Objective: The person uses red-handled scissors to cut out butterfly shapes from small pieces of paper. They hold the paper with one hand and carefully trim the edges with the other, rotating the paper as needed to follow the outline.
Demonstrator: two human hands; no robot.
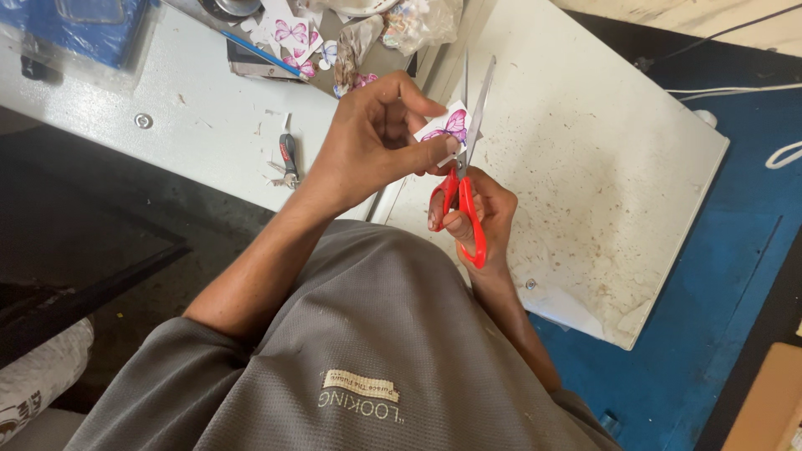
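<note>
Two pale slabs form the counter (585, 167), the nearer one speckled and stained, with a blue floor (718, 276) beside it. Above the near slab, the right hand (489, 213) has its grip closed through the red handles of the scissors (465, 179), whose blades stand apart, pointing away. The left hand (372, 138) pinches a small butterfly cutout (451, 125) right at the blades. More butterfly pieces (292, 38) lie on the far slab, and a small tool (288, 159) nearer. With fingertips so near the steel, a careless snip could nick skin or clip the wing.
</note>
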